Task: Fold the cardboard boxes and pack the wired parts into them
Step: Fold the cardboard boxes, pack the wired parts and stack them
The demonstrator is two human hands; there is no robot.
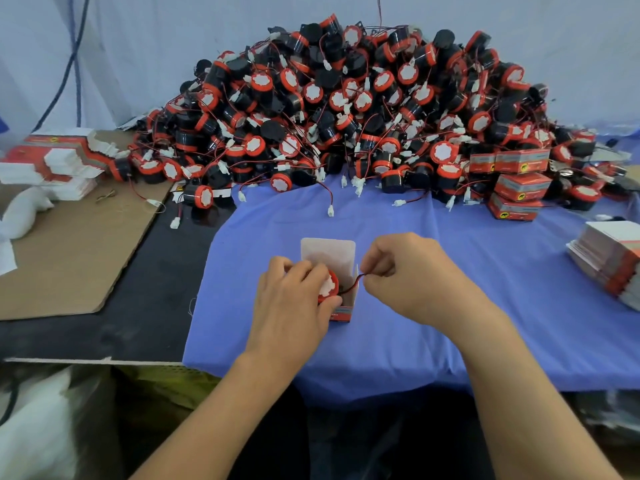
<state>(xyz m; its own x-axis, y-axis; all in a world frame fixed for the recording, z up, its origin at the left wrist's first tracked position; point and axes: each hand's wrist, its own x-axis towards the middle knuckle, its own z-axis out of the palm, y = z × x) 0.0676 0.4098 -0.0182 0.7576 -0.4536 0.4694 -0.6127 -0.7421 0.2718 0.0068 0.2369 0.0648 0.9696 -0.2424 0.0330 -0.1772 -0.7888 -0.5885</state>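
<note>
**While One Hand Holds the Part, the Other Pinches Its Wire**

Where the blue cloth [381, 341] covers the table, a small cardboard box [329, 252] stands with its open top facing up. Its lid flap sticks up on the far side. The left hand [291, 299] curls round the box and the round wired part [329, 287] sitting in its mouth. The part's red and white face points up and a bit to the right. Its thin wire [351, 284] runs sideways to the right, over the box edge. The right hand [412, 275] pinches it with curled fingers.

The left hand hides most of the part and the box's left side. The wire's end is lost inside the right fingers. The words on the box are too small to read.
</note>
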